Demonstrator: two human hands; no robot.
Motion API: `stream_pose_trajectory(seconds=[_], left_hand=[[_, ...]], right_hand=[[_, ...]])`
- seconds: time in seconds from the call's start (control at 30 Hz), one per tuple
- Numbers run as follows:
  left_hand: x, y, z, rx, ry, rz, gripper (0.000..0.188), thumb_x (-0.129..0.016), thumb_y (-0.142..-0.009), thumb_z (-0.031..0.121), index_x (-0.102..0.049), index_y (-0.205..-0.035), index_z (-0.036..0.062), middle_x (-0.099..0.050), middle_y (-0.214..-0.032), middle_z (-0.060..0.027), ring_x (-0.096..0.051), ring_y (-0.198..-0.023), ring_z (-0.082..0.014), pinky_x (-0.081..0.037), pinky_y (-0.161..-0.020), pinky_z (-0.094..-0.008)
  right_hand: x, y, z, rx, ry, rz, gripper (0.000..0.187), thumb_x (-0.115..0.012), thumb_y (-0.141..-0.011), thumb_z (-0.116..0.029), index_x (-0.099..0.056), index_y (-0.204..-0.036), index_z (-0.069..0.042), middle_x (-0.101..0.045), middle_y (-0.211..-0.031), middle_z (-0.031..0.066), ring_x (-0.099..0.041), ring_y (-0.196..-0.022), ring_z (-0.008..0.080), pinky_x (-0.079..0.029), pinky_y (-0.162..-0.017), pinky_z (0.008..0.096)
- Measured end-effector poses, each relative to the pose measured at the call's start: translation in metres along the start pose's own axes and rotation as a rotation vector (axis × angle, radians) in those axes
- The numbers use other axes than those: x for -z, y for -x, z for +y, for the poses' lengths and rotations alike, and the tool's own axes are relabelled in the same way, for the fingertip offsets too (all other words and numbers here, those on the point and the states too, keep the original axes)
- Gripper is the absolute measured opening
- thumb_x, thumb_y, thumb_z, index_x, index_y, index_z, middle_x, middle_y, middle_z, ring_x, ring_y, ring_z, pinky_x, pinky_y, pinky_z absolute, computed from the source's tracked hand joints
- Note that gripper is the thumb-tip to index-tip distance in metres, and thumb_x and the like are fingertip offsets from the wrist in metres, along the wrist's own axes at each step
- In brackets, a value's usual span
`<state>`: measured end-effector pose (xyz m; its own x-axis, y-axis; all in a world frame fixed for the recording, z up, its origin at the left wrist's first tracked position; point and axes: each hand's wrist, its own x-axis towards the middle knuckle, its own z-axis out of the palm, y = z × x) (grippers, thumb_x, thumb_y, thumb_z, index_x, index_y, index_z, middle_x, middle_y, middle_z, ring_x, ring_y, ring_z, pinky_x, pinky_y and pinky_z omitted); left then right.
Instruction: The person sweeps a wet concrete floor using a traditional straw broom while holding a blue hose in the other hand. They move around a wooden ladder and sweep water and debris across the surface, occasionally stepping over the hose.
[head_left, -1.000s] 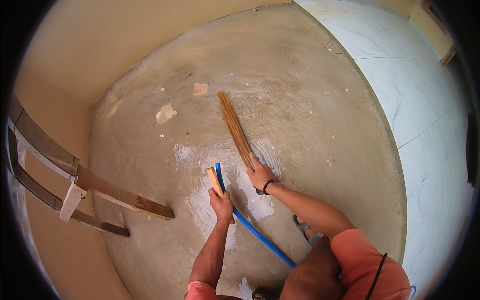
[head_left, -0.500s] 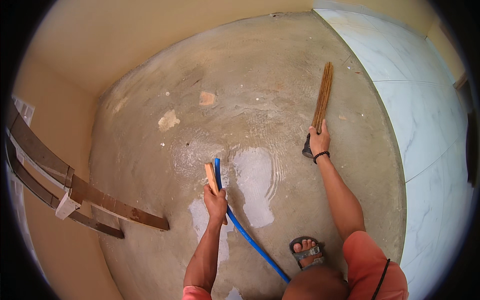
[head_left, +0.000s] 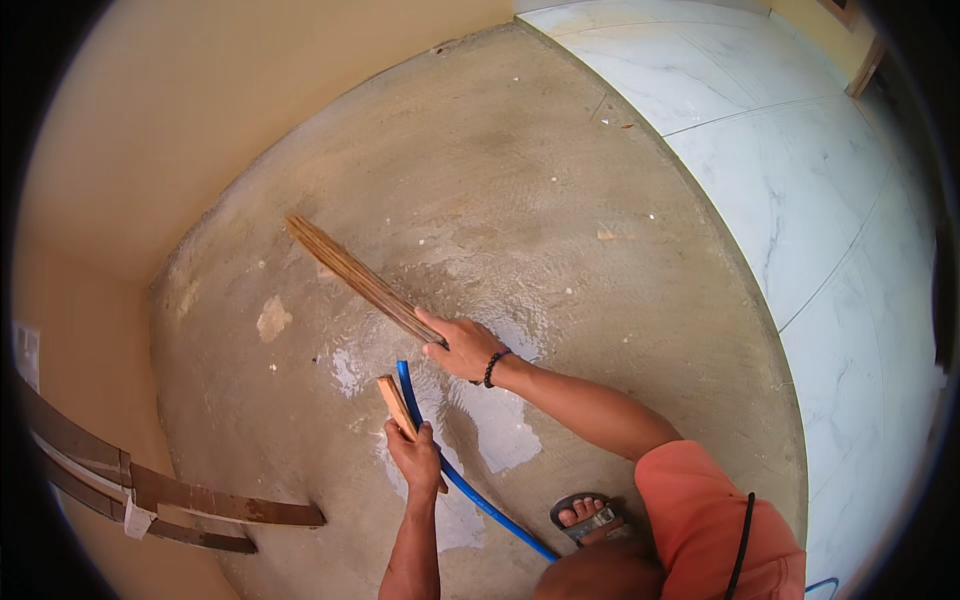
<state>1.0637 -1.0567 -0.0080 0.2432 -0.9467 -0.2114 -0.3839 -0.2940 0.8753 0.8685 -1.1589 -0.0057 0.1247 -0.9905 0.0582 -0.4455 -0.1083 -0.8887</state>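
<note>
My left hand [head_left: 415, 458] is closed round a short strip of wood [head_left: 392, 396] and a blue hose [head_left: 490, 512]. The hose end sticks up beside the wood, and its length trails down toward my foot. In my right hand [head_left: 467, 350] is a stick broom [head_left: 350, 268], a bundle of thin brown sticks gripped at one end. It slants up and to the left over the wet concrete floor [head_left: 560, 240]. My right hand is just above and to the right of my left. Rippling water [head_left: 500, 425] lies on the floor below both hands.
Brown metal or wooden legs [head_left: 220, 500] reach in from the left. A tan wall [head_left: 150, 120] bounds the floor at the upper left. White marbled tiles [head_left: 790, 210] border the concrete on the right. My sandalled foot [head_left: 585, 515] stands near the hose.
My right hand has swung the broom left across the floor, from the right side to above my left hand. My left hand still holds the hose and wood, slightly lower in view.
</note>
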Motion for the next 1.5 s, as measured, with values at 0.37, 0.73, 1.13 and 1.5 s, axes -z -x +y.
stream_pose_trajectory(seconds=[0.37,0.73,1.13,1.5], left_hand=[[-0.111,0.031,0.047,-0.097,-0.022,-0.376,0.023,-0.065,-0.085,0.005,-0.053,-0.104,0.0005,-0.058,-0.078,-0.0075,-0.055,-0.066,-0.0138,-0.047,-0.062,-0.0312],[-0.193,0.076,0.058,-0.102,-0.086,-0.470,0.031,-0.071,-0.082,0.013,-0.056,-0.106,0.0007,-0.067,-0.084,-0.0185,-0.066,-0.078,-0.0336,-0.050,-0.076,-0.0417],[-0.142,0.036,0.071,0.073,0.204,-0.289,0.020,-0.065,-0.086,0.003,-0.051,-0.100,0.0025,-0.058,-0.073,-0.0041,-0.055,-0.052,-0.0122,-0.049,-0.048,-0.0288],[-0.091,0.012,0.036,0.055,0.184,-0.137,0.020,-0.065,-0.086,0.003,-0.051,-0.101,0.0026,-0.060,-0.074,-0.0063,-0.057,-0.052,-0.0139,-0.048,-0.047,-0.0289]], right_hand=[[0.202,0.196,0.111,-0.545,0.174,0.653,0.068,-0.065,-0.091,-0.022,-0.037,-0.150,-0.002,-0.067,-0.114,0.0229,-0.067,-0.096,0.0256,-0.050,-0.086,0.0341],[0.202,0.113,0.157,-0.666,0.194,0.711,0.066,-0.062,-0.090,-0.025,-0.040,-0.148,-0.004,-0.054,-0.137,0.0270,-0.054,-0.126,0.0381,-0.043,-0.107,0.0401],[0.265,0.038,0.169,-0.603,0.232,0.665,0.063,-0.061,-0.091,-0.028,-0.042,-0.148,-0.009,-0.056,-0.133,0.0279,-0.056,-0.124,0.0385,-0.045,-0.104,0.0413],[0.151,0.011,0.042,-0.288,0.091,0.023,0.067,-0.064,-0.090,-0.029,-0.039,-0.150,-0.010,-0.064,-0.122,0.0261,-0.062,-0.114,0.0368,-0.049,-0.096,0.0424]])
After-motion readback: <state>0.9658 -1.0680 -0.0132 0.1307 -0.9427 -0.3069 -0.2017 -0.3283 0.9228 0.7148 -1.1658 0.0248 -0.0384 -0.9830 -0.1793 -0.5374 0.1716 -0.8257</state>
